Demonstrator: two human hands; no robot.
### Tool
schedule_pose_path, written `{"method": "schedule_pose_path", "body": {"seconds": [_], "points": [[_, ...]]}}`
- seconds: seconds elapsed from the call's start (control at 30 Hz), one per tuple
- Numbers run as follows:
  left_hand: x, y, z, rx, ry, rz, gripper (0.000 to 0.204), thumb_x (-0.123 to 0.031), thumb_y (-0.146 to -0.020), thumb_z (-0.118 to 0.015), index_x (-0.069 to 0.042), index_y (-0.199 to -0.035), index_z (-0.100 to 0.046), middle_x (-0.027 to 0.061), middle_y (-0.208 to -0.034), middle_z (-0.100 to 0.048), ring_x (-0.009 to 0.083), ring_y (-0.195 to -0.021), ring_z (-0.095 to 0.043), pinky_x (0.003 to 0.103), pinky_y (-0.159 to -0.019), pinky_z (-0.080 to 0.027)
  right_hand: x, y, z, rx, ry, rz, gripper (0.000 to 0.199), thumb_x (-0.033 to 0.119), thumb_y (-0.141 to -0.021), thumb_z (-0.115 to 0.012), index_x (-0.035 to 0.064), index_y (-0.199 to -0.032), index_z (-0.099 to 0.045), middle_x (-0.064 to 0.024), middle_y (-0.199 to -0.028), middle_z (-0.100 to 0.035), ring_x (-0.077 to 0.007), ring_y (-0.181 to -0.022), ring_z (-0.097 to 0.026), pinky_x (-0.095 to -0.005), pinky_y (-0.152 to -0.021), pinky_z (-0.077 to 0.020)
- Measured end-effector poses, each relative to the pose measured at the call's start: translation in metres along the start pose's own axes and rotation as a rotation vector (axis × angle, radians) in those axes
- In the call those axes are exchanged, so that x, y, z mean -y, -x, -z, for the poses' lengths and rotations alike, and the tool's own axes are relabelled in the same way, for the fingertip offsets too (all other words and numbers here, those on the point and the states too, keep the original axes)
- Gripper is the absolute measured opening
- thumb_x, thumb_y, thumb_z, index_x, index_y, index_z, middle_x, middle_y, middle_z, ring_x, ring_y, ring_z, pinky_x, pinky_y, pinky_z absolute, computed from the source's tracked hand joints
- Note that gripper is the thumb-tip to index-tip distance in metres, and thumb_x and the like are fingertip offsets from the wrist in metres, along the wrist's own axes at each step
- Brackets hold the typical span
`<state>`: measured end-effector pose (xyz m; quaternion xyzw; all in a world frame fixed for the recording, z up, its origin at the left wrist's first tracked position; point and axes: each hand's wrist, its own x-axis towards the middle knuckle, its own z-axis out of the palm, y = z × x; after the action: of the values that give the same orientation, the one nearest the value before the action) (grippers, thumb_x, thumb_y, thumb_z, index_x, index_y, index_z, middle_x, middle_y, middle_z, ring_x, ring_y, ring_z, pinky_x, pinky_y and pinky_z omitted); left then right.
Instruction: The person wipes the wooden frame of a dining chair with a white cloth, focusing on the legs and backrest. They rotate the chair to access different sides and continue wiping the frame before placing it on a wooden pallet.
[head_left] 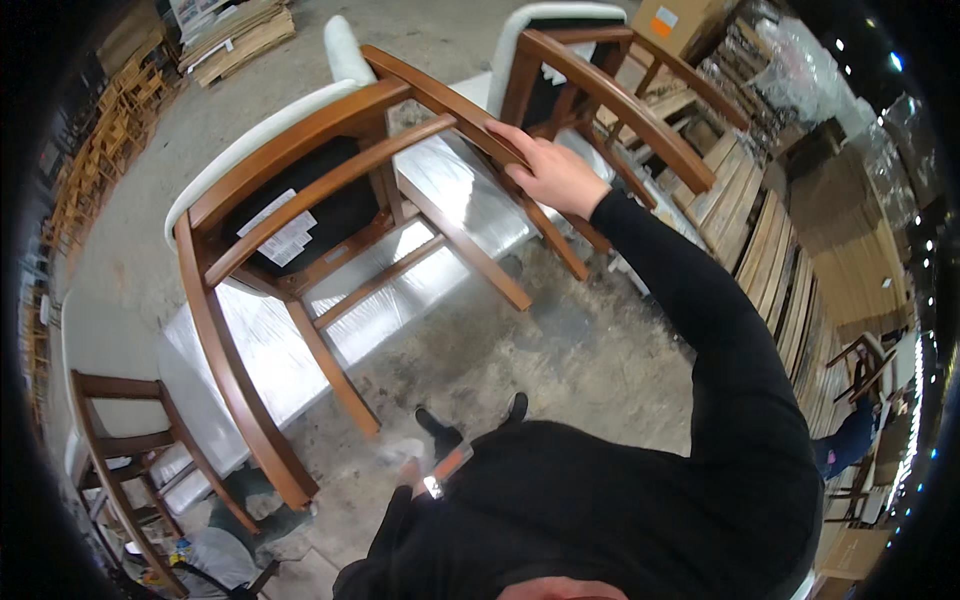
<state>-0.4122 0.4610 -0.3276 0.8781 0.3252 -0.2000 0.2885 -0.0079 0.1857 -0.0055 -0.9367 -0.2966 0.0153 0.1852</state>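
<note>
An upturned brown wooden chair [330,185] with a pale seat edge and dark underside rests tilted on a surface wrapped in shiny plastic [350,300]. My right hand [555,175] is stretched forward, its fingers wrapped over the wooden rail on the chair's right side. Low in front of my body, my left hand [410,472] is smeared by motion near the end of a chair leg. A whitish blur [402,450] lies by its fingers, and an orange and silver object [450,464] shows beside it; I cannot make out either clearly.
Another upturned chair [600,85] stands just right of mine. A further chair [125,430] is at the lower left. Wooden pallets [765,240] and stacked cardboard [840,240] line the right side. Wooden boards [240,40] are piled at the back left. My shoes stand on concrete floor [570,350].
</note>
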Motion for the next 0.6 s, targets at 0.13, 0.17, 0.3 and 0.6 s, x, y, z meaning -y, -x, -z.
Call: {"method": "schedule_pose_path", "body": {"seconds": [0.13,0.17,0.3,0.6], "points": [[-0.053,-0.014,-0.003,0.210,-0.114,-0.109,0.044,-0.035,-0.076,-0.073,-0.007,-0.110,-0.069,0.0198,-0.098,-0.072,0.0363,-0.093,-0.070,0.045,-0.079,-0.055,-0.013,0.001,-0.003,-0.023,-0.023,0.034,0.065,0.019,-0.096,-0.051,0.0209,-0.156,-0.027,-0.0274,-0.094,-0.066,-0.0398,-0.090,-0.066,-0.0474,-0.087,-0.0525],[-0.080,-0.036,-0.002,-0.017,0.029,-0.250,0.034,-0.025,-0.078,-0.072,-0.009,-0.109,-0.069,0.0194,-0.103,-0.072,0.0354,-0.096,-0.069,0.044,-0.081,-0.055,-0.016,0.000,-0.003,-0.007,-0.007,0.030,0.065,0.019,-0.095,-0.050,0.0203,-0.156,-0.026,-0.0266,-0.089,-0.067,-0.0389,-0.086,-0.067,-0.0471,-0.086,-0.0531],[-0.212,-0.161,0.032,-0.187,0.119,-0.580,0.064,-0.014,-0.083,-0.068,-0.001,-0.143,-0.048,0.0248,-0.137,-0.056,0.0369,-0.126,-0.054,0.044,-0.107,-0.043,-0.024,-0.007,-0.001,0.051,-0.212,0.030,0.069,0.016,-0.092,-0.048,0.0164,-0.157,-0.026,-0.0196,-0.067,-0.064,-0.0353,-0.068,-0.065,-0.0457,-0.080,-0.0543],[-0.418,-0.335,0.011,-0.382,-0.324,-1.025,0.063,-0.017,-0.084,-0.068,-0.012,-0.144,-0.046,0.0175,-0.136,-0.053,0.0382,-0.132,-0.044,0.045,-0.107,-0.041,-0.024,0.000,-0.007,-0.008,-0.203,0.043,0.063,0.017,-0.097,-0.053,0.0113,-0.155,-0.032,-0.0271,-0.092,-0.064,-0.0376,-0.085,-0.066,-0.0457,-0.084,-0.0546]]}}
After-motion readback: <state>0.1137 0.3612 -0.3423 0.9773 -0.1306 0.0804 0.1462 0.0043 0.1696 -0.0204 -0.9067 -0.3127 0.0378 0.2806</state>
